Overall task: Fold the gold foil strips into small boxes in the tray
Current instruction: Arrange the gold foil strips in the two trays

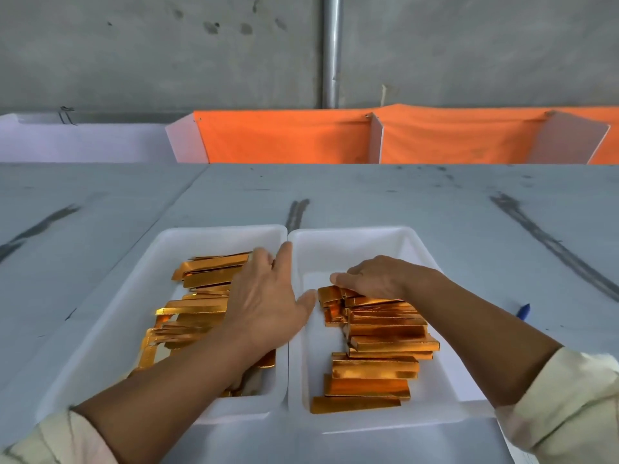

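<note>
Two shallow trays stand side by side, touching, on the grey scuffed surface (469,212); the left-hand white plastic tray (160,249) holds a loose heap of flat gold foil strips (207,279), and the right-hand white plastic tray (351,242) holds a stacked run of folded gold foil boxes (392,343) from its near end to about its middle, the far part bare.

The left hand (268,296) reaches over the strips with fingers straight and thumb out toward the shared rim; its grip is wide and holds nothing that shows. The right hand (371,279) lies palm down on the far end of the box pile, fingers curled over it, thumb pointing left; whether its grip holds a box or merely rests on the pile I cannot tell.

As I judge it, the step in hand is the turn between pieces: a box laid on the right, a fresh strip sought on the left; many strips lie unfolded, so the task looks far from done. The next move calls for parting one strip from an overlapped, slippery heap; a pinch at a free edge would likely serve better than a flat press; then both hands must meet to crease it.

The left fingertips are blurred, so contact with the strips is uncertain; the left forearm covers the near right part of that tray; the right fingertips lie hidden under the hand; whether the right-hand pieces are fully formed or flattened is hard to make out; a blue pen (523,311) lies on the surface to the right.
</note>
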